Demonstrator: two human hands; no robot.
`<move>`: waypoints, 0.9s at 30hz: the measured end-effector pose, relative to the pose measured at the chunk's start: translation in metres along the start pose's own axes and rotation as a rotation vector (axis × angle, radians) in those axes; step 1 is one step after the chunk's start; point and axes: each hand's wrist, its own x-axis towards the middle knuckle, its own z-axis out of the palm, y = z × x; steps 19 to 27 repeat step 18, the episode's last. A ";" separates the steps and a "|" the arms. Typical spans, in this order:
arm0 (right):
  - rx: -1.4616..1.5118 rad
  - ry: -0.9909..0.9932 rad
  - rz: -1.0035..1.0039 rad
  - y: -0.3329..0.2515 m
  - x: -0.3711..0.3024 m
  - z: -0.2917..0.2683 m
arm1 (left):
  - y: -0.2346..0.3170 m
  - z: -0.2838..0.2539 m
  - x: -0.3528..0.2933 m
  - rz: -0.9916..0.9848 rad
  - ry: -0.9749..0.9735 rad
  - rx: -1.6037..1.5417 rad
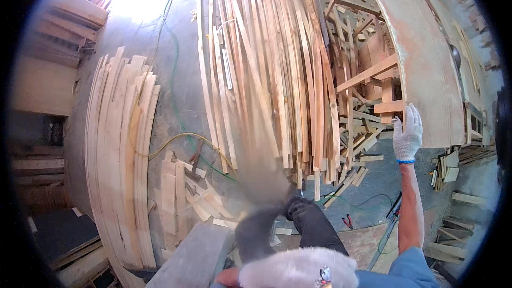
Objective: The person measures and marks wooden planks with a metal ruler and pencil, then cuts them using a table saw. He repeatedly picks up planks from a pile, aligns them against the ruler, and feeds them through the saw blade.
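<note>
My right hand (pixel 408 136), in a white knit glove with a blue cuff, lies on the near left edge of a large pale plywood panel (pixel 434 74). Its fingers are stretched forward along the edge, the thumb apart. Just left of it, a short wooden bar (pixel 389 107) sticks out from the frame under the panel. Close to me at the lower edge is my left hand (pixel 293 269), also in a white glove and drawn in front of my body. Its fingers look curled around something small and shiny, too unclear to name.
Long wooden strips (pixel 266 48) lie in a big pile ahead. Pale boards (pixel 120 154) are stacked at left, with a hammer (pixel 195 162) on scraps between. A yellow hose (pixel 176 137) and green cable (pixel 175 48) cross the floor. Red-handled pliers (pixel 348 221) lie near my legs.
</note>
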 end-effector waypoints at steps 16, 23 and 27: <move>0.543 -0.916 0.206 -0.266 -0.226 0.281 | -0.399 -0.407 0.098 0.002 0.656 0.855; 0.424 -1.068 0.283 -0.297 -0.261 0.355 | -0.429 -0.455 0.089 0.005 0.654 0.976; 0.424 -1.068 0.283 -0.297 -0.261 0.355 | -0.429 -0.455 0.089 0.005 0.654 0.976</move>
